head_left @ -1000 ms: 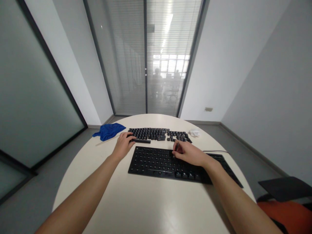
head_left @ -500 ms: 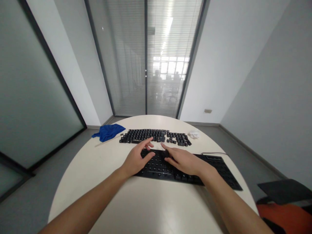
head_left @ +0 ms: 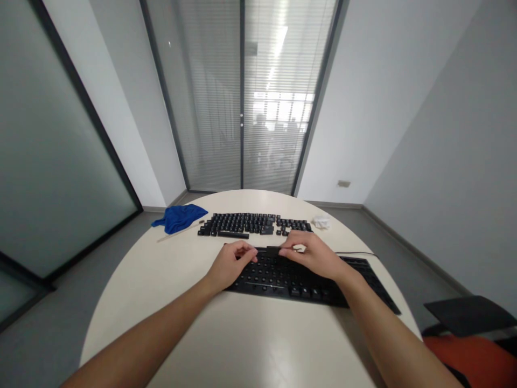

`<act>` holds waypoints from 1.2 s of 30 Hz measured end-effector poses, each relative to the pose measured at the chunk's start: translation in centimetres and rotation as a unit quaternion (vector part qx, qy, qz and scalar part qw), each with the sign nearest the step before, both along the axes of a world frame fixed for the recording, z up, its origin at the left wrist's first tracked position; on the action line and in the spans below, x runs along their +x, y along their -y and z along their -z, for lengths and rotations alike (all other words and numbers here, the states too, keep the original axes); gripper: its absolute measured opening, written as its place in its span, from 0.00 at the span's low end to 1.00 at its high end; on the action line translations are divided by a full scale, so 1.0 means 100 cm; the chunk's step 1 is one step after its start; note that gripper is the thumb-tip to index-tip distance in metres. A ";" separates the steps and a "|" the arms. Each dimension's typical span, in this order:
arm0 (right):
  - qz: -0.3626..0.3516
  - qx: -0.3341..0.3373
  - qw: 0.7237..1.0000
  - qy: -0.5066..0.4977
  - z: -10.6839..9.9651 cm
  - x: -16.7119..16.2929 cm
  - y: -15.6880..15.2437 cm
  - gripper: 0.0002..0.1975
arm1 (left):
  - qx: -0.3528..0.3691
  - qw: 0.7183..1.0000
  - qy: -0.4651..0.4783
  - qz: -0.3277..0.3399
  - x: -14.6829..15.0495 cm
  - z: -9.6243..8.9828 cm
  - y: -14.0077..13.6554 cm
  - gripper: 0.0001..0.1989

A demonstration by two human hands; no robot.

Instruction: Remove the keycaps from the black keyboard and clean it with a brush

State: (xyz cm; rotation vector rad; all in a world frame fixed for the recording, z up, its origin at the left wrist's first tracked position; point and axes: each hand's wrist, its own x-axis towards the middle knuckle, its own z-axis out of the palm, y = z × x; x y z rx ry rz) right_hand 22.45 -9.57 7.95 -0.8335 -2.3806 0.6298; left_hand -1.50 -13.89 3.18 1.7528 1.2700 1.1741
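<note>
A black keyboard (head_left: 274, 280) lies slightly angled on the round table, with bare key sockets across its left and middle parts. My right hand (head_left: 309, 253) is over its back edge, thumb and fingers closed on a wide black keycap (head_left: 273, 251). My left hand (head_left: 234, 261) is just left of that keycap, above the keyboard's back left corner. Its thumb and fingertips are pinched together; whatever they hold, if anything, is too small to tell. Loose black keycaps (head_left: 242, 222) lie in rows behind the keyboard, a long spacebar (head_left: 233, 235) at their front.
A blue cloth (head_left: 181, 217) lies at the back left, with a thin dark-tipped stick (head_left: 180, 232) in front of it. Crumpled white tissue (head_left: 321, 221) sits at the back right. The keyboard's cable (head_left: 357, 253) runs behind it. An orange-seated chair (head_left: 472, 358) stands at the right.
My left fingers, spread before, have closed into a pinch. My right hand has turned knuckles up and moved slightly right and up; the keycap now shows flat between both hands.
</note>
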 end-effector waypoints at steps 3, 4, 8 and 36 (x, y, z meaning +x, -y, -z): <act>0.030 -0.064 0.991 -0.112 0.003 -0.002 -0.001 0.15 | 0.005 0.998 -0.043 0.046 0.007 -0.001 0.007 0.13; 0.030 -0.084 0.987 -0.133 0.005 -0.004 0.000 0.16 | 0.016 0.996 -0.061 0.060 0.009 0.000 0.010 0.12; 0.007 -0.130 0.981 -0.143 0.012 -0.013 0.001 0.18 | 0.083 0.976 -0.159 0.120 0.009 0.011 0.016 0.24; 0.009 -0.116 0.992 -0.044 0.018 0.002 -0.007 0.16 | 0.114 0.944 -0.308 -0.014 0.011 0.018 0.022 0.22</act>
